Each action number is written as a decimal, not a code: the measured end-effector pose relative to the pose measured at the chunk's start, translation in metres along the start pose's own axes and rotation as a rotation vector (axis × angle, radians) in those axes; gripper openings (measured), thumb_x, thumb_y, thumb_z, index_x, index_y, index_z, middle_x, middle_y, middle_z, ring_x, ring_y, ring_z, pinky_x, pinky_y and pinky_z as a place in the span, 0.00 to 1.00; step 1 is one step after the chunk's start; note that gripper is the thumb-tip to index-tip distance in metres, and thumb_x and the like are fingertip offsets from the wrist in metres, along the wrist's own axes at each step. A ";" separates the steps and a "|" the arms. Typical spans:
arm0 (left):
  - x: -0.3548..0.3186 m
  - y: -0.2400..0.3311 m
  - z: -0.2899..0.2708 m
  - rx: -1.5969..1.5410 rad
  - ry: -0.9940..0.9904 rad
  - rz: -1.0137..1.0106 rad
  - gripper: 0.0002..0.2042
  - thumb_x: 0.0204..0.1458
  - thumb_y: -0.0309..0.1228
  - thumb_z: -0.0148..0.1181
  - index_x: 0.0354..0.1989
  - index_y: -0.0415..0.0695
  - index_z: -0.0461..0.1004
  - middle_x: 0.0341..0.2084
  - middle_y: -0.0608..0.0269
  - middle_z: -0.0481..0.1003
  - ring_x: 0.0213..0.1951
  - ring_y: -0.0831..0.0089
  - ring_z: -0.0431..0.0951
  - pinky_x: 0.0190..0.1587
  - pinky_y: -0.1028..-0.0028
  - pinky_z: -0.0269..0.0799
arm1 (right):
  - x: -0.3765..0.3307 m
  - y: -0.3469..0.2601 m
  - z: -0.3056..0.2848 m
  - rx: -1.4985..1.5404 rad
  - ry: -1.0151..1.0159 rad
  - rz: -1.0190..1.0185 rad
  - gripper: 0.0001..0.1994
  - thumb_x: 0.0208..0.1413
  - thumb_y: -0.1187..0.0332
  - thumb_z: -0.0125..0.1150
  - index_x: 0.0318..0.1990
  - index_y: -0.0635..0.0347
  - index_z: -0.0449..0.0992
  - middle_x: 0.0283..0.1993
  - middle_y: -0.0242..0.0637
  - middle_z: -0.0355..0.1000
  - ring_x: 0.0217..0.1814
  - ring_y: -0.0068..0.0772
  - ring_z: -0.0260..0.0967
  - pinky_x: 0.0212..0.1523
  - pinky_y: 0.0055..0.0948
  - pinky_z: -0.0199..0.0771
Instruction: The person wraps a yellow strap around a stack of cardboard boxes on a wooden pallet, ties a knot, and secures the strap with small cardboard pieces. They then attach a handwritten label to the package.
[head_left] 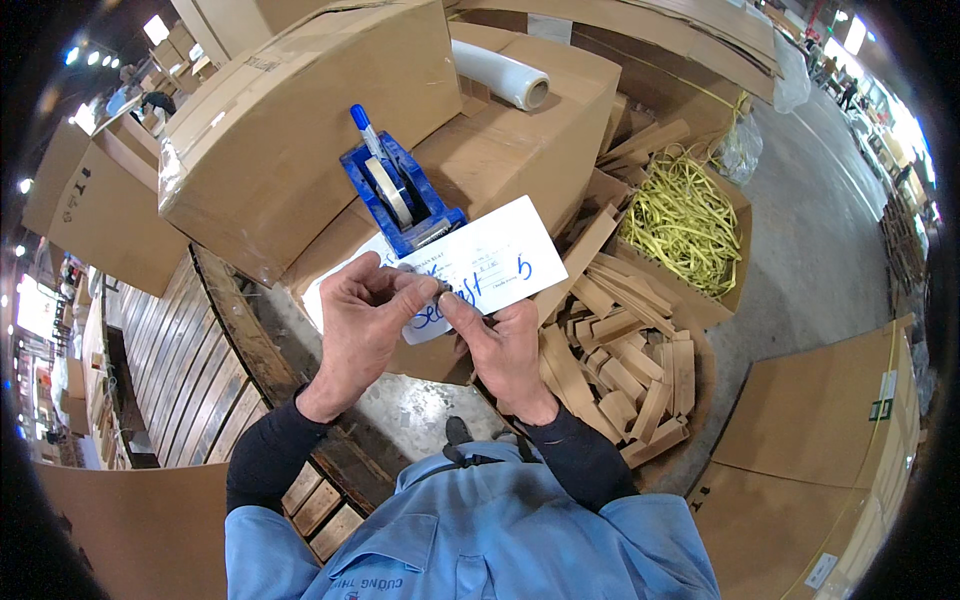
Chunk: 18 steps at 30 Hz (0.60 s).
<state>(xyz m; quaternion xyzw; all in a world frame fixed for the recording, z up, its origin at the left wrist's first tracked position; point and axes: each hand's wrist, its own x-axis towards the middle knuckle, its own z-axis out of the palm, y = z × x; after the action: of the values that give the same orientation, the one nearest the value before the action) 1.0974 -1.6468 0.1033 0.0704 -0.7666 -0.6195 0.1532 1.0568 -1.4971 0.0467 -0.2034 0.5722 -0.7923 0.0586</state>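
Observation:
Both hands meet over a white paper slip [520, 245] with blue handwriting and printed lines. My left hand [358, 315] is closed, its thumb pressed against the curled fingers. Close beside it, my right hand [508, 350] is also closed, thumb tip near the left thumb. A small dark bit shows between the thumb tips, too small to name. Just beyond the slip, a blue tape dispenser [424, 205] rests on a cardboard box [510, 150], with a roll of tape [388, 190] in it. A blue-capped marker [363, 125] leans in the dispenser.
A large carton [310, 130] stands at the left, and a roll of clear film [500, 75] lies behind. To the right are cardboard strips [625, 375] and a box of yellow strapping [685, 220]. Wooden slats [180, 350] run along the left; flat cardboard [800, 430] stands at right.

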 end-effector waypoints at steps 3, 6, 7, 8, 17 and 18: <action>0.001 0.000 -0.002 0.021 -0.013 0.007 0.11 0.54 0.23 0.69 0.26 0.39 0.70 0.27 0.57 0.81 0.31 0.83 0.78 0.32 0.80 0.74 | 0.003 -0.003 -0.004 -0.048 -0.032 -0.010 0.09 0.63 0.67 0.62 0.40 0.66 0.81 0.27 0.29 0.77 0.26 0.14 0.66 0.27 0.22 0.67; 0.002 0.001 -0.002 -0.022 -0.027 0.011 0.08 0.54 0.24 0.70 0.29 0.37 0.74 0.26 0.58 0.81 0.29 0.84 0.77 0.29 0.81 0.73 | 0.004 -0.005 -0.006 -0.033 -0.067 0.008 0.09 0.63 0.68 0.62 0.38 0.65 0.81 0.25 0.27 0.75 0.26 0.14 0.66 0.26 0.22 0.66; 0.002 0.002 -0.003 0.015 -0.023 0.033 0.08 0.54 0.24 0.70 0.29 0.37 0.75 0.26 0.58 0.81 0.28 0.84 0.77 0.29 0.81 0.72 | 0.004 -0.006 -0.006 -0.024 -0.071 0.016 0.08 0.63 0.68 0.62 0.37 0.65 0.81 0.25 0.26 0.75 0.26 0.13 0.65 0.26 0.21 0.66; 0.002 0.003 -0.003 0.037 -0.024 0.051 0.08 0.53 0.25 0.70 0.29 0.36 0.76 0.27 0.58 0.82 0.27 0.85 0.77 0.28 0.82 0.72 | 0.004 -0.006 -0.005 -0.029 -0.063 0.030 0.08 0.63 0.68 0.62 0.36 0.64 0.81 0.24 0.26 0.75 0.26 0.13 0.65 0.26 0.21 0.65; 0.009 0.013 -0.019 0.491 0.042 0.360 0.13 0.53 0.32 0.71 0.25 0.35 0.77 0.18 0.60 0.79 0.19 0.83 0.74 0.21 0.78 0.67 | -0.001 -0.014 -0.001 0.240 -0.069 0.188 0.09 0.63 0.66 0.61 0.40 0.64 0.80 0.33 0.28 0.77 0.31 0.14 0.70 0.27 0.19 0.68; 0.010 0.014 -0.021 0.485 0.030 0.376 0.14 0.53 0.33 0.71 0.25 0.35 0.77 0.16 0.60 0.78 0.19 0.82 0.74 0.20 0.77 0.67 | -0.001 -0.014 0.001 0.276 -0.062 0.224 0.09 0.63 0.67 0.61 0.43 0.64 0.80 0.36 0.29 0.78 0.34 0.15 0.71 0.30 0.19 0.69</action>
<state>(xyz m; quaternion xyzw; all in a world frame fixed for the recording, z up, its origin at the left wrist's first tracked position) 1.0955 -1.6657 0.1226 -0.0289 -0.8894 -0.3780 0.2553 1.0601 -1.4927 0.0595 -0.1526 0.4751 -0.8453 0.1912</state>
